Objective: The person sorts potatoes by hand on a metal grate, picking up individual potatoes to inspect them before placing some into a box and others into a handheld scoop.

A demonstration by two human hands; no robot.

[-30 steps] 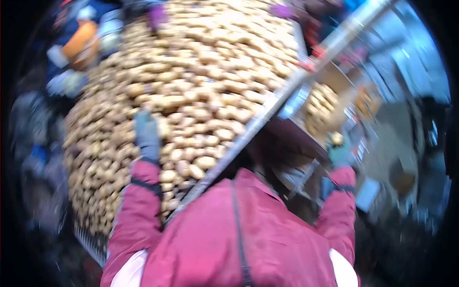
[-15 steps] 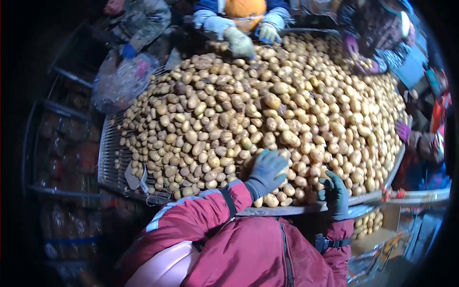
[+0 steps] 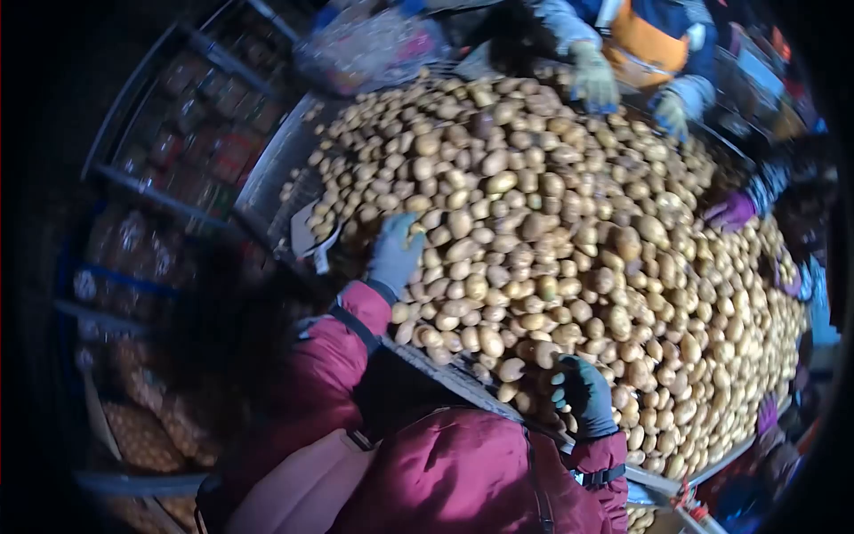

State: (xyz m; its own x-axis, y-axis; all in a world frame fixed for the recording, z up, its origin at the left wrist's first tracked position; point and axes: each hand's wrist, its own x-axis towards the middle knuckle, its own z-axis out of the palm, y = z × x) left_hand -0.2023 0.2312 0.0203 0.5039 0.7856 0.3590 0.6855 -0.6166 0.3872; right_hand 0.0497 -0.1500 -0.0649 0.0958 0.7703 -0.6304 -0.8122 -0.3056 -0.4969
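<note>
My left hand (image 3: 396,255), in a grey-blue glove, reaches to the left part of a large heap of potatoes (image 3: 534,222). Its fingers are bent around a small potato (image 3: 415,231) at the fingertips. At the near edge of the heap is my right hand (image 3: 585,396), in a dark grey-green glove. Its fingers are loosely curled and apart, with potatoes close beside them; I see none held. The heap lies on a slatted metal table (image 3: 289,173). A white tag (image 3: 304,233) hangs at the table's left side, close to my left hand.
Across the heap, a co-worker's gloved hands (image 3: 594,78) touch the potatoes. Another person's purple glove (image 3: 731,211) is at the right. A clear plastic bag (image 3: 372,52) sits at the far left corner. Metal racks (image 3: 160,182) with bagged goods stand left, with a potato sack (image 3: 142,436) below.
The view has swung left. My left hand has moved from the near middle of the heap to its left side, near the tag. My right hand stays by the near edge.
</note>
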